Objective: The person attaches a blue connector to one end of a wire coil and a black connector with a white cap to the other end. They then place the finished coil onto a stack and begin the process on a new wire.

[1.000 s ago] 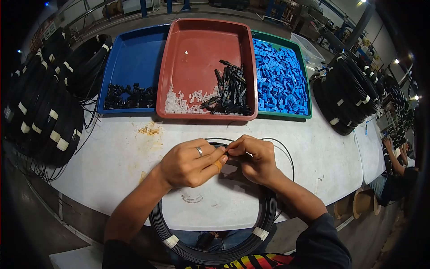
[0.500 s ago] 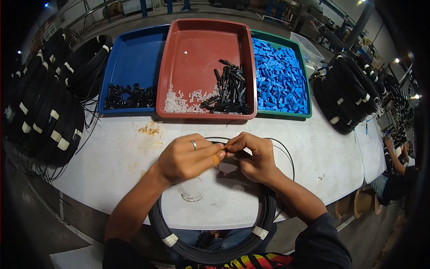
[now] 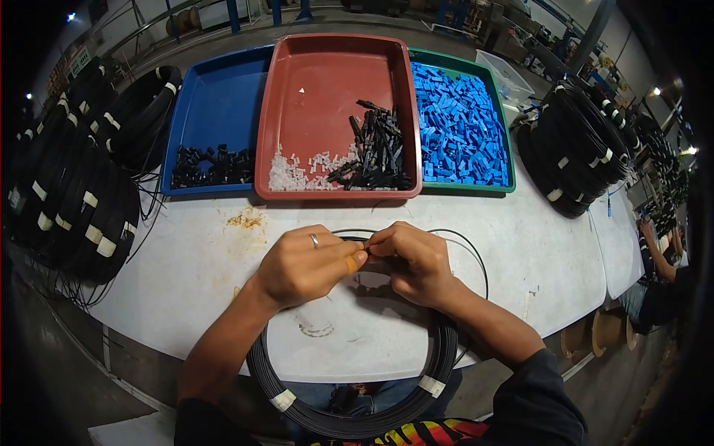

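Observation:
My left hand [image 3: 301,267], with a ring and a tan band on its fingers, pinches at the middle of the table. Fingertip to fingertip with it, my right hand [image 3: 413,262] is closed in a pinch as well. Whatever small thing lies between the fingertips is mostly covered; I cannot make it out. Below both hands a coil of black cable [image 3: 349,424], bound with white tape, hangs partly over the table's front edge toward my lap. A thin loose loop of cable [image 3: 486,279] curves from its right side round behind my hands.
Behind my hands stand a blue tray [image 3: 219,89] with black parts, a red tray [image 3: 327,82] with clear and black pieces, and a green tray [image 3: 512,167] of blue pieces. Taped cable coils [image 3: 67,201] crowd the left; more coils [image 3: 576,152] stand right. A person [image 3: 658,264] sits far right.
My hands have shifted slightly left in view, with their fingertips drawn closer together over the small thing. The camera view has moved a little; the coil stays put.

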Tool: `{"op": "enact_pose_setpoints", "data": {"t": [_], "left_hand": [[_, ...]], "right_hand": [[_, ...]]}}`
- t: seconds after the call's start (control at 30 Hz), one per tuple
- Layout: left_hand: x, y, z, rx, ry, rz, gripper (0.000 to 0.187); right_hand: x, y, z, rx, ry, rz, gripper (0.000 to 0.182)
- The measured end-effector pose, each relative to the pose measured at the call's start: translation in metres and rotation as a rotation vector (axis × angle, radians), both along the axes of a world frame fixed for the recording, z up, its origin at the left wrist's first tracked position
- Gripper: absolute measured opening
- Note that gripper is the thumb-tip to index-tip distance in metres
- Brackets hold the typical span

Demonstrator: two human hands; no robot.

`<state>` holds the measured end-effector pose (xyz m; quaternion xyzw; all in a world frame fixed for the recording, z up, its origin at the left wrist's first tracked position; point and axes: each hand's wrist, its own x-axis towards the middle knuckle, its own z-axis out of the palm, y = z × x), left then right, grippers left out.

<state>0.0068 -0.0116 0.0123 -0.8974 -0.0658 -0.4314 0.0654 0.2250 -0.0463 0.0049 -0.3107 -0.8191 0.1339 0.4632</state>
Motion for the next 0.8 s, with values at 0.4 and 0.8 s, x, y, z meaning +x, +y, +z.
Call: {"op": "enact_pose_setpoints", "data": {"t": [0.4, 0.8], "left_hand": [[0.002, -0.002, -0.003, -0.022, 0.006, -0.015, 0.008], [0.002, -0.005, 0.0, -0.335, -0.107, -0.005, 0.008]], "right_hand": [[0.0, -0.004, -0.01, -0.16, 0.048, 0.017, 0.025], [0.002, -0.005, 0.0, 0.234, -0.086, -0.03, 0.03]]}}
